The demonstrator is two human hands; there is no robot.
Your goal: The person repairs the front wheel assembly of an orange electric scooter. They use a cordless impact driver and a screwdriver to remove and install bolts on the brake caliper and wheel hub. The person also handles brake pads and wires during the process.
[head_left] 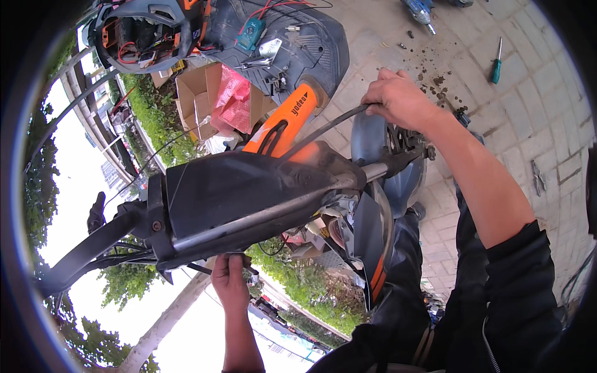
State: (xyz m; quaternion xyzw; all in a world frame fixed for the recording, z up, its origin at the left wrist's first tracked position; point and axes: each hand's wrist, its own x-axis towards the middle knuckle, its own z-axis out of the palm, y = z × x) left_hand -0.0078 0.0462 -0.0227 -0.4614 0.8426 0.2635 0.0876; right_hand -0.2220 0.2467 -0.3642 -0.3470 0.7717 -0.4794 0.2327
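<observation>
Across the middle lies the front end of a scooter, with a black fork cover point(249, 180) and a bare metal tube along its lower side. My right hand point(398, 99) has its fingers closed round a black cable point(329, 127). That cable slants down from the hand to the cover's upper edge, beside an orange body panel point(289, 118). Below the cover, my left hand point(230, 283) is closed in a pinch close to its underside. A dark piece shows at those fingertips, too small to make out. The handlebar point(93, 248) reaches to the far left.
A grey scooter footboard point(305, 37) at the top carries a teal meter point(250, 32), wrenches and small parts. Behind the panel stands a cardboard box point(198, 93) with pink wrap. A screwdriver point(496, 68), pliers point(538, 177) and a blue power tool point(420, 12) lie on the paving.
</observation>
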